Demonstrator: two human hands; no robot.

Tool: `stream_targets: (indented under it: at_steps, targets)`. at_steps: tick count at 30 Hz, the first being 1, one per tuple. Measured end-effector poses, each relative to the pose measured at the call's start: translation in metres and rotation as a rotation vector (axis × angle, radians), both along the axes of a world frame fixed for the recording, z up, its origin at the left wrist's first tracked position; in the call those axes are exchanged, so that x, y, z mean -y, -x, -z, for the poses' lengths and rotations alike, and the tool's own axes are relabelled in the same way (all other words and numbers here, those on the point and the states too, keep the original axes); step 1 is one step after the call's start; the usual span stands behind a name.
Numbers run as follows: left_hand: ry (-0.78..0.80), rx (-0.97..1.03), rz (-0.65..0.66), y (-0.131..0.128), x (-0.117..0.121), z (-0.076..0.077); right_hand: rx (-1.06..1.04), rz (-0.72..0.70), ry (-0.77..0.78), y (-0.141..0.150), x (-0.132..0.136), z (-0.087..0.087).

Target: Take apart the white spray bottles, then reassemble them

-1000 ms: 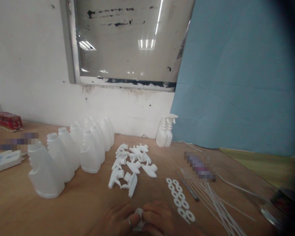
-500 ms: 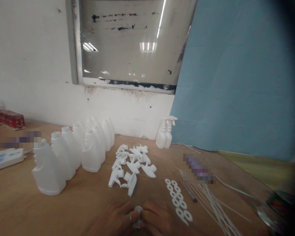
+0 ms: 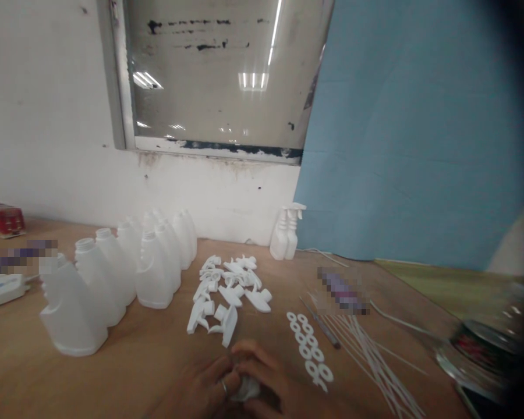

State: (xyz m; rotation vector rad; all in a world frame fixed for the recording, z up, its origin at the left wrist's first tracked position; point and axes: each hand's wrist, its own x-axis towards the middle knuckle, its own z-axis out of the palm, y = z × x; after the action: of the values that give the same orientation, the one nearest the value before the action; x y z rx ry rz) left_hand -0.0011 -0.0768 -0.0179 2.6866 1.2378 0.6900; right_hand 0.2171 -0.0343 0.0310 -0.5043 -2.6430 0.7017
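Note:
At the bottom of the head view, my left hand and my right hand come together around a white plastic piece. Fingers cover most of it, so its exact kind cannot be made out. A ring shows on a finger of my left hand, which is closed on the piece. My right hand curls over it from the other side. Just beyond my hands lie several white trigger spray heads in a loose group. To the right are white ring gaskets in two rows.
White bottles without tops stand in rows at left. Two spray bottles with heads stand by the wall. A thin pointed tool, white tubes and a clear container lie right. A white power strip sits far left.
The view has turned slightly right, so the things on the table sit further left. My right hand's fingers have lifted and spread somewhat over the white piece.

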Motion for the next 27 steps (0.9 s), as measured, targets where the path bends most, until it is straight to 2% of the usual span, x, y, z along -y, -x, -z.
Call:
stream_targets:
  at_steps: [3,5,8,10,13,17,21,27]
  targets:
    - [0.066,-0.045,-0.048,-0.001,0.004,-0.008,-0.019,-0.029,-0.060,-0.009,-0.011,-0.008]
    - [0.109,-0.058,-0.078,-0.001,0.008,-0.013,-0.039,0.036,-0.168,-0.022,-0.027,-0.013]
    - [0.157,-0.056,-0.110,-0.002,0.013,-0.016,-0.026,0.253,-0.361,-0.053,-0.064,-0.022]
    - [0.158,-0.055,-0.117,0.000,0.016,-0.014,0.100,0.485,-0.455,-0.080,-0.092,-0.028]
    - [0.140,-0.032,-0.114,0.002,0.017,-0.009,0.151,0.710,-0.439,-0.124,-0.126,-0.034]
    - [0.186,0.001,-0.131,0.002,0.019,-0.013,0.254,0.862,-0.338,-0.166,-0.150,-0.032]
    - [0.204,0.028,-0.143,0.001,0.021,-0.019,0.344,0.882,-0.238,-0.181,-0.158,-0.024]
    - [0.191,0.050,-0.149,0.001,0.020,-0.014,0.429,0.813,-0.150,-0.175,-0.156,-0.015]
